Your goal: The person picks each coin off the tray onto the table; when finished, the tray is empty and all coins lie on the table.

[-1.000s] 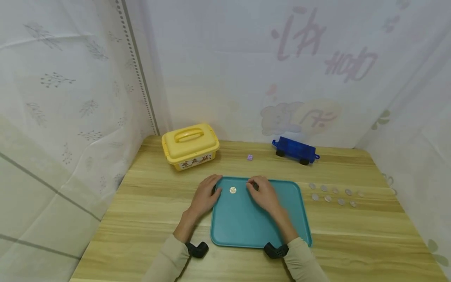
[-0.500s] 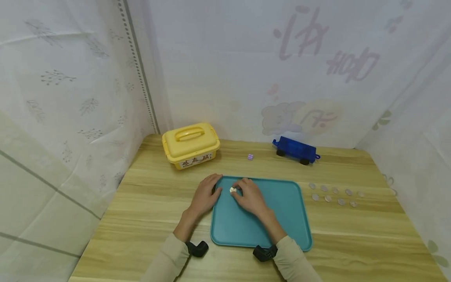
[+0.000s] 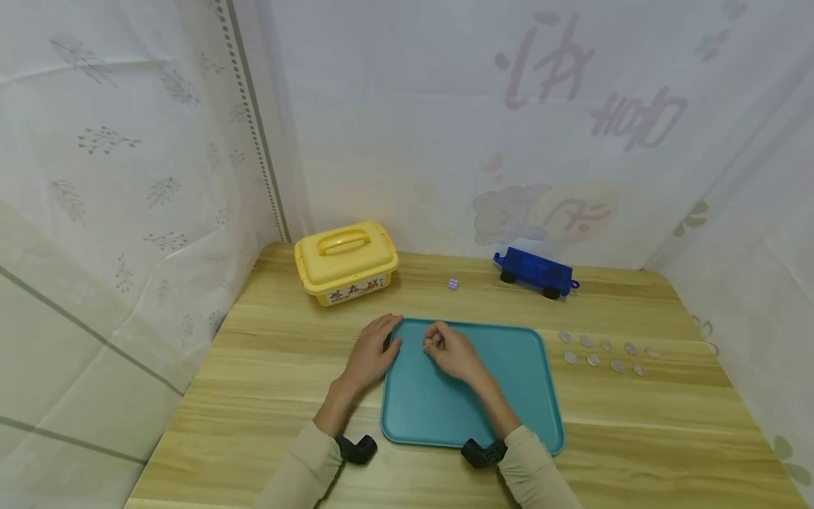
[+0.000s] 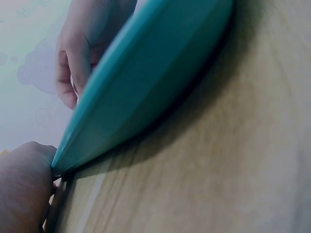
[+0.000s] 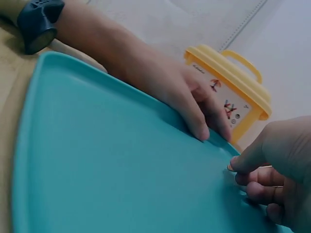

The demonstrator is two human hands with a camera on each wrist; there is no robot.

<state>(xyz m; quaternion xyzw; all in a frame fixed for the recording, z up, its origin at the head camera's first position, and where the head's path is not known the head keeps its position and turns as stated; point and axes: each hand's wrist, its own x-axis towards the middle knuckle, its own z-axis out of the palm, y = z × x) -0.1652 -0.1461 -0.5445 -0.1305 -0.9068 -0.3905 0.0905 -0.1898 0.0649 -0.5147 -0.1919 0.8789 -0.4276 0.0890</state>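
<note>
A small round coin (image 3: 427, 342) is pinched between the thumb and fingers of my right hand (image 3: 456, 355), over the upper left part of the teal tray (image 3: 445, 417). In the right wrist view only a sliver of the coin (image 5: 230, 167) shows beside the thumb tip. My left hand (image 3: 371, 353) holds the tray's upper left corner, its thumb at the inner rim and its fingers along the outside. In the left wrist view the tray's outer wall (image 4: 146, 82) hides most of the right hand (image 4: 77, 63).
Several coins (image 3: 593, 360) lie in two rows right of the tray. Behind it stand a lidded yellow box (image 3: 346, 261), a tiny purple cube (image 3: 453, 284) and a blue toy wagon (image 3: 534, 271). White printed cloth (image 3: 407, 141) closes off the table's back and sides.
My right hand moved left across the tray to the coin and pinched it, then shifted slightly right with it. My left hand stayed at the tray's corner.
</note>
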